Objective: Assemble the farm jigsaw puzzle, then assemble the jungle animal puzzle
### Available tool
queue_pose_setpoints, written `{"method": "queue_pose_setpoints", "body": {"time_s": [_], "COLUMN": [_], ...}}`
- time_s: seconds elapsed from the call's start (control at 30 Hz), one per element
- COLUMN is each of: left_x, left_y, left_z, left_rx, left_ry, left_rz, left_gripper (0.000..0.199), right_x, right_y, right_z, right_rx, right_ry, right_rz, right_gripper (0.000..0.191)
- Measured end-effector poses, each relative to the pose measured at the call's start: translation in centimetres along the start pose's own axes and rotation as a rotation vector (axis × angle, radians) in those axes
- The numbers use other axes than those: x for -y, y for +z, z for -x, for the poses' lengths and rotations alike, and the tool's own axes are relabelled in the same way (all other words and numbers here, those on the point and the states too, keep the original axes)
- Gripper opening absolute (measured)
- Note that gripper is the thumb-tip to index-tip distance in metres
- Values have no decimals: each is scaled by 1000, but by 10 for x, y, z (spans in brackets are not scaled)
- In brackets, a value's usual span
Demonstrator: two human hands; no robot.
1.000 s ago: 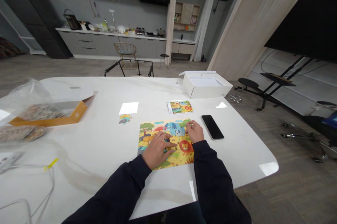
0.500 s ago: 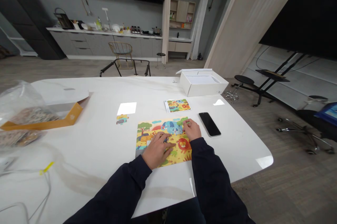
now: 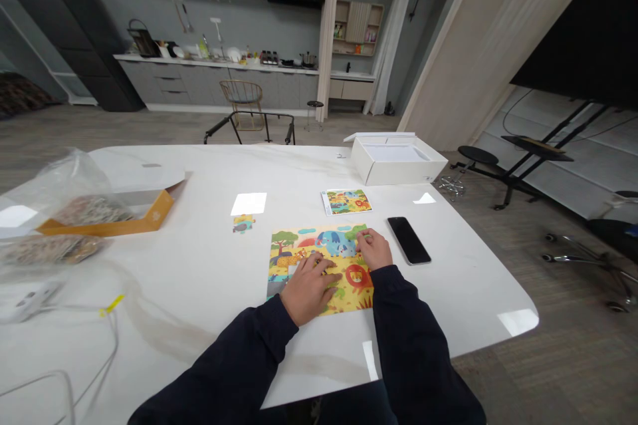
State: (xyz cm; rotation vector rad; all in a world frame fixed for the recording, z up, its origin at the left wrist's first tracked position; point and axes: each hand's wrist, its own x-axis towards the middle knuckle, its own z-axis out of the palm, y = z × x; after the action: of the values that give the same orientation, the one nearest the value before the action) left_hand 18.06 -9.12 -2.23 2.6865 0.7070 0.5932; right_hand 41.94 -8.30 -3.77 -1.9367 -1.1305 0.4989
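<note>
**Though a gap remains at its lower left, the safari jigsaw puzzle (image 3: 329, 243) looks nearly whole**

Most of the picture lies assembled flat on the white worktop (image 3: 448, 292), with trees and blue elephants along the top and a lion at lower right. Toward the lower left, a white patch and a grey patch seem to mark where pieces are missing, just beside the left hand (image 3: 308, 290). That hand lies spread across the pieces and does not appear clamped on anything. The right hand (image 3: 373, 249) sits at the puzzle's upper right, its fingers drawn together; whether they pinch a piece is too small to tell. The two hands are near each other but not touching.

Left of the puzzle, a small cluster of loose pieces (image 3: 242, 223) lies apart on the worktop. Further left, clear plastic bags (image 3: 74, 175) of jumbled pieces rest by an orange-edged cardboard box lid (image 3: 107, 224). Above the puzzle lies a reference picture card (image 3: 346, 202) of a matching scene. To the right are a black smartphone (image 3: 409, 240) and, further back, an open white box (image 3: 399, 164).
</note>
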Motion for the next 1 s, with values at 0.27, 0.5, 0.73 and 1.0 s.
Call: {"method": "queue_pose_setpoints", "body": {"time_s": [0.27, 0.5, 0.73, 1.0], "left_x": [29, 159, 211, 215], "left_y": [-13, -67, -73, -77], "left_z": [2, 45, 69, 65], "left_rx": [-113, -535, -402, -405], "left_ry": [-53, -467, -667, -598], "left_rz": [46, -159, -156, -129], "left_gripper": [28, 39, 46, 37], "right_x": [-7, -12, -12, -11], "right_y": [1, 3, 2, 1], "right_z": [-2, -5, -5, -4], "right_rx": [-2, 26, 6, 4], "right_ry": [12, 24, 1, 12], "right_rz": [-49, -38, -16, 22], "right_gripper": [26, 27, 27, 29]}}
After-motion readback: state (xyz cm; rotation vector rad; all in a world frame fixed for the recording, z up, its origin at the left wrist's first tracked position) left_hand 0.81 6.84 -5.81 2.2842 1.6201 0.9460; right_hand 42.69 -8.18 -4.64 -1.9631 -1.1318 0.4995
